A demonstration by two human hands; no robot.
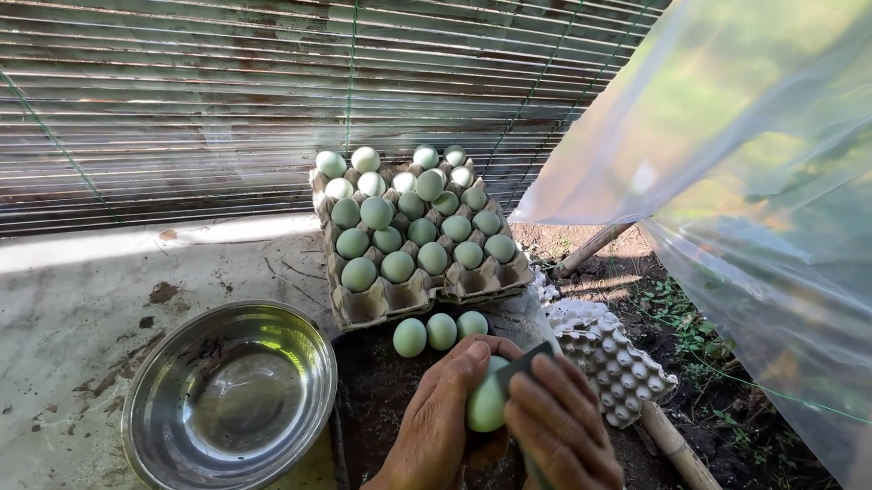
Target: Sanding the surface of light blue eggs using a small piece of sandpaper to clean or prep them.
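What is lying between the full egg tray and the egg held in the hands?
In the head view, three loose pale green eggs lie in a row on the dark surface, between the egg tray and the held egg.

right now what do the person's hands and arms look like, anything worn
Both the left hand and the right hand are bare: no gloves or rings visible. No sleeve shows at either wrist; the forearms are cut off by the bottom edge of the view.

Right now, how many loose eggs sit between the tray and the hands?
3: left egg, middle egg and right egg, in a row just below the egg tray. Others may hide behind the hands.
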